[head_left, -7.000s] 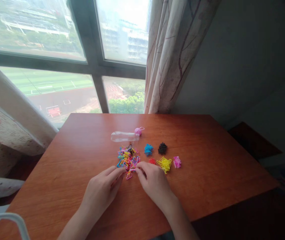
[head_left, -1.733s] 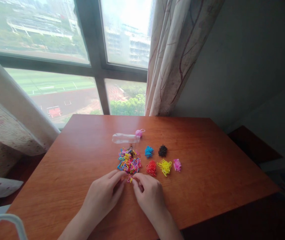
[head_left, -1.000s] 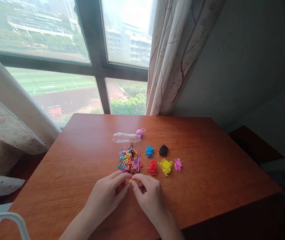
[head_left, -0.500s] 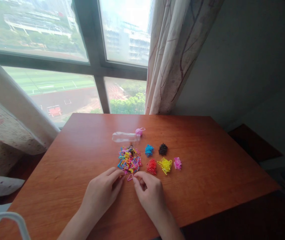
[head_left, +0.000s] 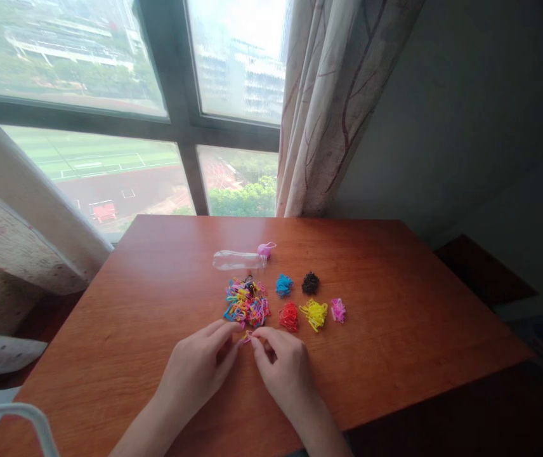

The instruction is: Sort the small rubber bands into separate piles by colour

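Close to the near edge of a mixed pile of small coloured rubber bands (head_left: 247,304), both my hands come together over the table. My right hand (head_left: 285,365) pinches a pink rubber band (head_left: 247,341) between thumb and forefinger; a bit of yellow shows beside it. My left hand (head_left: 200,362) is just left of this band, thumb and forefinger apart, fingertips near the band and the pile's edge. Sorted heaps lie to the right: blue bands (head_left: 283,285), black bands (head_left: 310,283), red bands (head_left: 288,316), yellow bands (head_left: 316,314) and pink bands (head_left: 339,310).
A clear plastic bottle (head_left: 236,260) lies on its side behind the pile, with a pink cap (head_left: 265,250) at its right end. The wooden table (head_left: 395,317) meets a window and curtain (head_left: 328,114) at the back. A white curved tube (head_left: 24,411) shows at lower left.
My left hand has moved slightly right, closer to my right hand. The pink band between them has shifted a little, and yellow now shows beside it. The sorted heaps look unchanged.
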Available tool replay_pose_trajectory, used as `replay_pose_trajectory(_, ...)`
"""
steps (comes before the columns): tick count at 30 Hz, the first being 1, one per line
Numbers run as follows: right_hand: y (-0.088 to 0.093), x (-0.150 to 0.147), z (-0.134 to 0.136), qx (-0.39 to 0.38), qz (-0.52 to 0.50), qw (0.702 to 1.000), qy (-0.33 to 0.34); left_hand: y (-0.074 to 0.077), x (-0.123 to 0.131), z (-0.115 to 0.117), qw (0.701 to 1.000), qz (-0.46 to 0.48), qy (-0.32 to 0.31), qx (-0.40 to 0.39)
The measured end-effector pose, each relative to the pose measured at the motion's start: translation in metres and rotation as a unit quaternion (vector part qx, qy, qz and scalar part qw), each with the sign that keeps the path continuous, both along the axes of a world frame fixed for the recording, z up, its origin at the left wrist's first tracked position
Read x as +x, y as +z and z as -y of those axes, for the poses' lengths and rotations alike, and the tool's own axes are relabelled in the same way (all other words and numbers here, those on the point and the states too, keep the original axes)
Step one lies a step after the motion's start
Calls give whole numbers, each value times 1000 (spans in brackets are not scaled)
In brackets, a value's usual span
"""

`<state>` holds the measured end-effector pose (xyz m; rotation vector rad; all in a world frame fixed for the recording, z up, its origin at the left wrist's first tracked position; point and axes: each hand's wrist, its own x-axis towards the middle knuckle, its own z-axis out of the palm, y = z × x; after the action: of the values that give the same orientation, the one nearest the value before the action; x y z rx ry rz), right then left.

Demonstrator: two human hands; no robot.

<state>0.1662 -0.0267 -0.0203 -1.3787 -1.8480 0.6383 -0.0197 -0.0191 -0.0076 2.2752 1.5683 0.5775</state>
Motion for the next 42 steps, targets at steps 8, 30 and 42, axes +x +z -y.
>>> replay_pose_trajectory(8, 1, -3, 0, -5, 66, 998, -18, 3, -3, -1, 999, -25, 33, -13)
replay_pose_trajectory(30, 1, 8, 6, 21, 41, 998, -49, 7, -8, -2, 995, -7, 93, -31)
replay_pose_trajectory(42, 14, 104, 5, 103, 65, 971, -205, 12, -8, -1, 997, -38, 59, -44)
